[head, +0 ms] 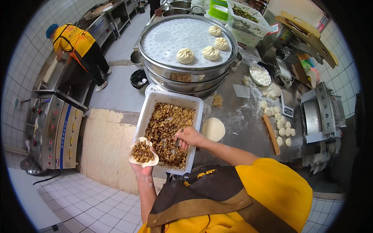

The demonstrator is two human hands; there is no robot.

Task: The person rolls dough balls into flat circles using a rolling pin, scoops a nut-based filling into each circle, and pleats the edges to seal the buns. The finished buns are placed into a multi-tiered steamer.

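My left hand (143, 169) cups a round dough wrapper (155, 160) from below, its edge wavy and a mound of chopped brown filling (142, 153) in its middle. This hand is just off the left front corner of a white plastic tub (199, 116). Over the tub, my right hand (188, 137) grips the handle of a thin utensil (178, 138). Its lower end is down at the chopped filling (172, 119) and hard to make out. A flat rolled dough round (214, 129) lies on the metal table to the tub's right.
Beyond the tub stands a stacked steel steamer (186, 77) with several pleated buns (185, 56) on its top liner. Rightward are a rolling pin (271, 134), several dough balls (282, 132), a digital scale (288, 103) and a flour bowl (260, 75). Another person (74, 43) bends over a far-left counter.
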